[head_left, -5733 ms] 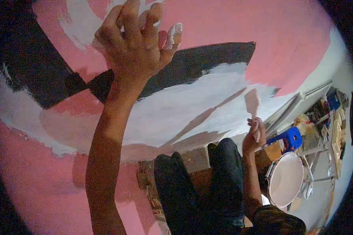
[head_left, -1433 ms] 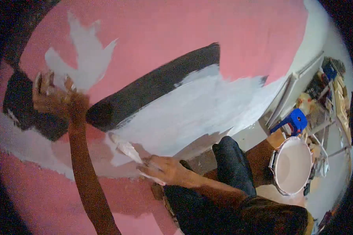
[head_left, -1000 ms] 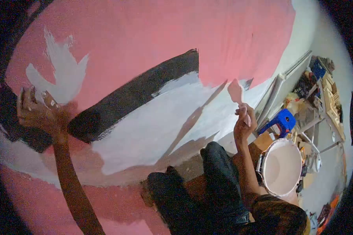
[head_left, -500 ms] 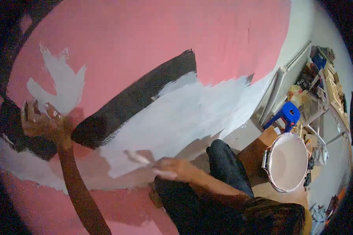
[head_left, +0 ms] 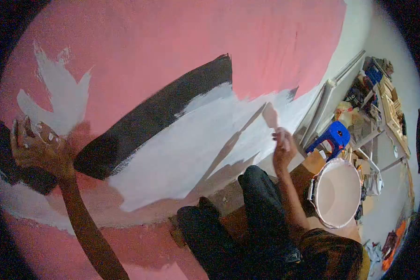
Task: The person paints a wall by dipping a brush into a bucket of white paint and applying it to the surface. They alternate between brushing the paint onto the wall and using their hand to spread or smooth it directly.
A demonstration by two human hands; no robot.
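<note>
1 brush [head_left: 269, 115] in R hand [head_left: 283, 148], L hand [head_left: 32, 149] on wall [head_left: 172, 46], 1 bucket [head_left: 338, 193]

Left hand [head_left: 35, 147]: raised at the far left, palm turned away, fingers spread and lightly curled, white smears on the fingertips.
Left arm: bare, stretched long and nearly straight from the near bottom edge up to the hand.
Right hand [head_left: 283, 148]: lifted right of centre, fingers closed in a firm grip around a thin handle, knuckles toward the camera.
Right arm: bare forearm rising from the near right, elbow bent, wrist tipped slightly left.
Legs: in dark trousers, knees bent, between the two arms.
</note>
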